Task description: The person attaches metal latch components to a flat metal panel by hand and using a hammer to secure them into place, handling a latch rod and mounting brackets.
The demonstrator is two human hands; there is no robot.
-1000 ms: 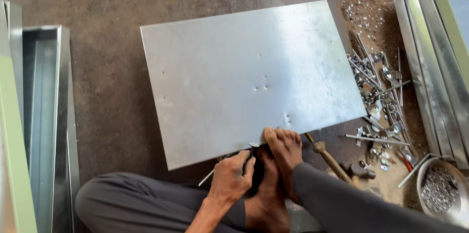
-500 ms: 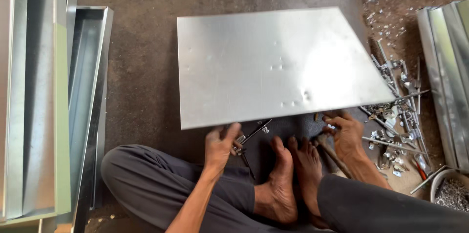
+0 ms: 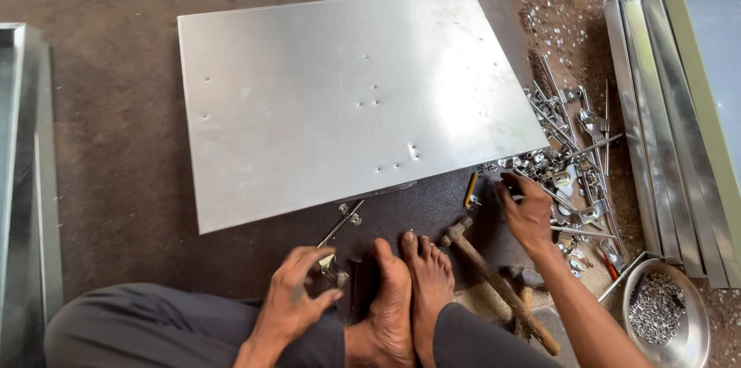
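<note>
A large galvanised metal sheet (image 3: 340,98) with several small punched holes lies flat on the dark floor in front of me. My left hand (image 3: 297,291) rests by my bare feet (image 3: 409,291), fingers curled on a small metal latch piece (image 3: 332,264) with a thin rod. Off to the right, my right hand (image 3: 525,210) reaches into a pile of metal rods and fittings (image 3: 575,167), with the fingers pinching among them; what it holds cannot be made out. A wooden-handled hammer (image 3: 494,279) lies between my feet and the right hand.
Folded sheet-metal channels (image 3: 671,113) are stacked at the right; more channels (image 3: 23,183) lie at the left edge. A round steel bowl (image 3: 668,314) of small fasteners sits at the lower right. A yellow-handled tool (image 3: 469,189) lies by the sheet's near edge.
The view has shifted so the sheet sits more to the left. My right hand moved from beside my feet out to the pile of fittings. My left hand drew back toward my knee.
</note>
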